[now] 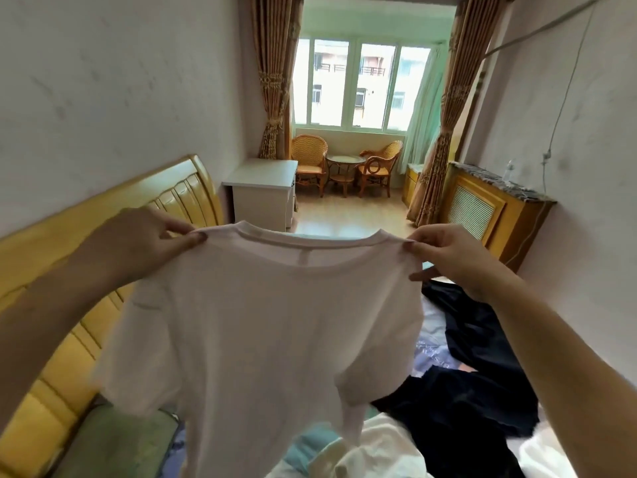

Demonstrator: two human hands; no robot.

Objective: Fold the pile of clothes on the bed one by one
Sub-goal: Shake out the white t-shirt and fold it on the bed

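Early going — white T-shirt (pixel 262 326) pinched at both shoulders by left hand (pixel 144 239) and right hand (pixel 451 257), unfolded; dark clothes (pixel 472 374) lower right — still waiting.

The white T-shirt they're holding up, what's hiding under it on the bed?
Below the white T-shirt, held by the left hand and right hand, white clothes and dark clothes show on the bed. Whatever lies directly behind the shirt is covered.
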